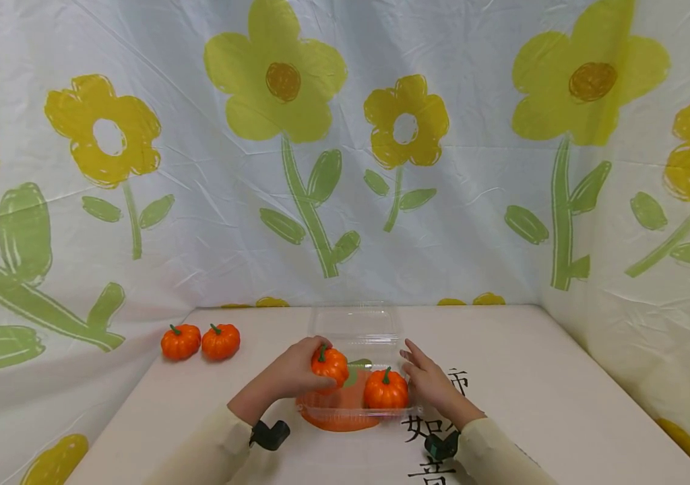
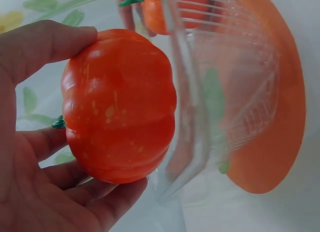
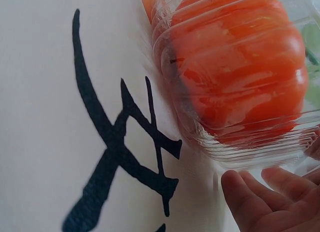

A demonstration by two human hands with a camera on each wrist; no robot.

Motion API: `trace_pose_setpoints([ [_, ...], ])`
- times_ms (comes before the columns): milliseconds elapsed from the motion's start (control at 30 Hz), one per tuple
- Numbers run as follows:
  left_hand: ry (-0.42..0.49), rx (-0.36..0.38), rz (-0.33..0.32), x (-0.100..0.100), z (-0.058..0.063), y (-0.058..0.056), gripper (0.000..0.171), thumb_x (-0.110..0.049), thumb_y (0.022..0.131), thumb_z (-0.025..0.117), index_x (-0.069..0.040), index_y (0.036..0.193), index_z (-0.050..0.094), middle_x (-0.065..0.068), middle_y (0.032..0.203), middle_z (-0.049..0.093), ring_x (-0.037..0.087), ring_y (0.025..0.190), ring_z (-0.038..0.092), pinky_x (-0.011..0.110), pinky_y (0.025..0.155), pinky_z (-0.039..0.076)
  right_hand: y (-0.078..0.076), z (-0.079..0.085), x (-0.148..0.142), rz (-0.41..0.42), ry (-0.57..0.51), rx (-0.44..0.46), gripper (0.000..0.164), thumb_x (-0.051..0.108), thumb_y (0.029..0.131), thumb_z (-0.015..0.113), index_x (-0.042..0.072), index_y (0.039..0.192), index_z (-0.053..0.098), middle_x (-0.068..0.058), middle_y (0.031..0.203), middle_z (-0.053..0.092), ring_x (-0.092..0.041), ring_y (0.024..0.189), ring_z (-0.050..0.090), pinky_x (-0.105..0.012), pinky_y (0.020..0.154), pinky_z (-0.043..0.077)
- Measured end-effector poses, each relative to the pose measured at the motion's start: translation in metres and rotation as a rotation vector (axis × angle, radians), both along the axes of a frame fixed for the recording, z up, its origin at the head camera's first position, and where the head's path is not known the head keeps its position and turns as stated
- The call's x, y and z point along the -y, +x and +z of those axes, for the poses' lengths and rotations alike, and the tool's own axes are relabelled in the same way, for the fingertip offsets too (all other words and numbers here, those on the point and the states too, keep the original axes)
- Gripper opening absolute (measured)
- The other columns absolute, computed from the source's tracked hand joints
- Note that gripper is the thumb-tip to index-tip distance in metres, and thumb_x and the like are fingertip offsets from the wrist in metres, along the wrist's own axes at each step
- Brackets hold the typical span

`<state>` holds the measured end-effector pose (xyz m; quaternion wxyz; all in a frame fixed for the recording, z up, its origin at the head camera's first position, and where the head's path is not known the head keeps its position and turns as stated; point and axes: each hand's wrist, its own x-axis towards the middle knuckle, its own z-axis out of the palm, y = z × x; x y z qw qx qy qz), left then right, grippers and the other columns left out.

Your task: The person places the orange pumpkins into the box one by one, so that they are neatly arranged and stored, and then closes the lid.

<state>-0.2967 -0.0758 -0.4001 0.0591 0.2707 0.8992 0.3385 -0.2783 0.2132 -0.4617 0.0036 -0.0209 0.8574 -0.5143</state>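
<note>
An orange toy pumpkin [image 2: 120,107] with a green stem is gripped between the thumb and fingers of my left hand [image 1: 299,369]. In the head view this pumpkin is over the left part of a clear plastic clamshell box [image 1: 339,409], whose lid [image 1: 354,322] stands open at the back. A second pumpkin [image 1: 386,389] sits in the box's right half; the right wrist view shows it through the ribbed wall. My right hand [image 1: 432,385] is at the box's right side, fingers extended, holding nothing. Whether its fingertips touch the wall I cannot tell.
Two more pumpkins, one [image 1: 180,342] beside another [image 1: 220,341], stand at the table's back left. The white table [image 1: 490,350] bears black characters [image 1: 432,468] and an orange printed shape [image 1: 340,423] under the box. A flowered curtain [image 1: 345,202] hangs behind and along both sides.
</note>
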Motion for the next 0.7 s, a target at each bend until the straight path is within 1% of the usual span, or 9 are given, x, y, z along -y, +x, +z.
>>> trace_pose_setpoints([
  [200,-0.037,0.002,-0.013,-0.007,-0.005,0.0,0.059,-0.032,0.072,0.077,-0.012,0.122,0.053,0.0,0.111,0.058,0.016,0.096,0.055,0.034,0.08,0.056,0.0,0.0,0.0,0.005,-0.01,-0.002,0.058,0.019,0.102,0.043,0.014,0.155,0.02,-0.018,0.152,0.039,-0.043,0.126,0.051,-0.051,0.097,0.05],
  [467,-0.072,0.0,-0.028,-0.015,-0.011,0.0,0.059,-0.031,0.07,0.077,-0.012,0.12,0.054,-0.001,0.109,0.058,0.015,0.094,0.054,0.032,0.079,0.055,0.002,0.001,0.001,0.007,-0.016,0.003,0.058,0.018,0.102,0.043,0.014,0.155,0.02,-0.018,0.152,0.039,-0.043,0.128,0.05,-0.051,0.096,0.05],
  [700,-0.118,-0.044,-0.069,-0.019,-0.017,-0.001,0.055,-0.029,0.067,0.072,-0.012,0.116,0.054,-0.003,0.104,0.057,0.012,0.09,0.053,0.025,0.075,0.052,0.003,0.003,0.001,0.006,-0.019,0.002,0.058,0.018,0.102,0.043,0.014,0.155,0.02,-0.018,0.151,0.04,-0.044,0.129,0.049,-0.053,0.098,0.048],
])
